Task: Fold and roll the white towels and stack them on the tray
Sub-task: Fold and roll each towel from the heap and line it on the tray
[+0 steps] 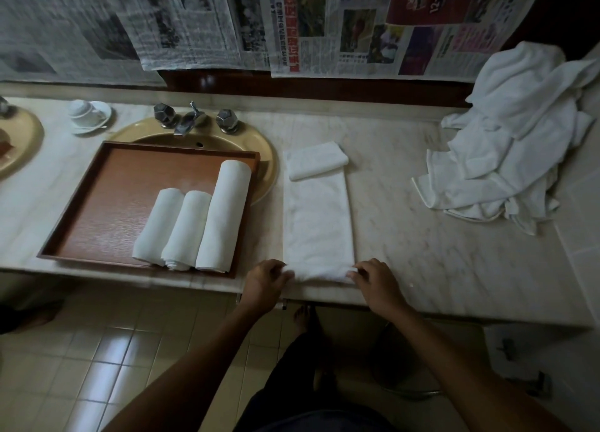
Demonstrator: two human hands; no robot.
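Note:
A white towel (pixel 318 224) folded into a long strip lies on the marble counter, running away from me. Its near end is curled into the start of a roll. My left hand (pixel 266 280) pinches the left side of that roll and my right hand (pixel 373 280) pinches the right side. A small folded towel (pixel 316 159) lies across the strip's far end. To the left, a brown wooden tray (pixel 107 204) holds three rolled white towels (pixel 194 227) side by side, the right one longest.
A heap of unfolded white towels (pixel 516 133) sits at the counter's far right. The tray rests over a yellow sink (pixel 266 159) with a metal tap (pixel 191 120). A cup and saucer (pixel 89 115) stand at the back left. Newspapers (pixel 324 26) cover the wall.

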